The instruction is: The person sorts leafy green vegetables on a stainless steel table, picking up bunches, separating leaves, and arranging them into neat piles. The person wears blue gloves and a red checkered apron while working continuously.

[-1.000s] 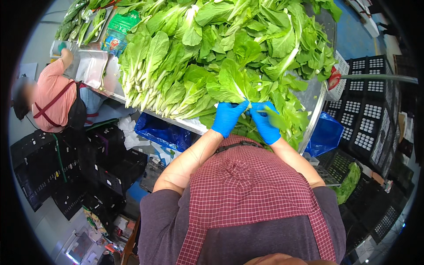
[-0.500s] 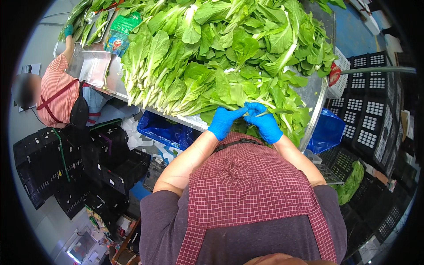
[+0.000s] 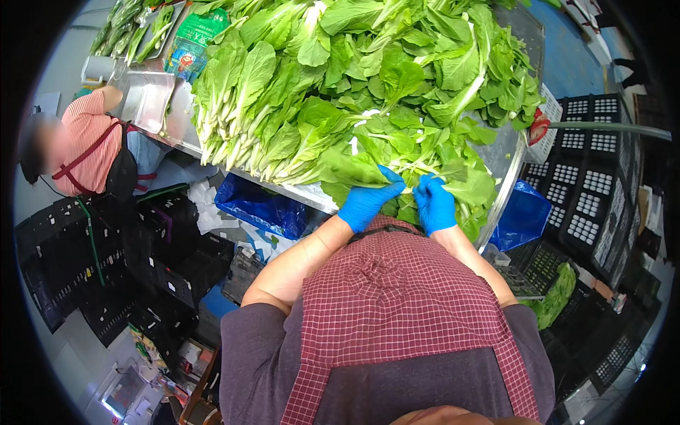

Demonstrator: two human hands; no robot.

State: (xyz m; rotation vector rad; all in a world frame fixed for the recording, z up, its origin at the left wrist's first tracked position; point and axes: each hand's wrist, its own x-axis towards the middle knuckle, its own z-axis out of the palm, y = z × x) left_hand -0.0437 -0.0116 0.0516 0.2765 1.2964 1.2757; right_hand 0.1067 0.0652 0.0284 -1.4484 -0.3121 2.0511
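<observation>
My left hand, in a blue glove, is closed at the table's near edge with a leafy green in its grip, the broad leaf pointing left. Close by on the right, my right hand, also blue-gloved, has its fingers pinched together. A leaf sticks out to the right beside those fingers; its stem end is hidden by them, and it looks held. Loose leaves lie just beyond both hands. To the left, a row of leafy greens is laid with pale stems toward me, and a big heap spreads behind.
The metal table's edge runs along the right. Blue bags hang below the table, left and right. Black crates stand right; more black crates are on the left. A clear tray sits near a person in a striped shirt.
My hands have drawn apart from each other, the right slightly lower. The leaf by my left hand now points left. The co-worker's hand has come down from the vegetables at the far left.
</observation>
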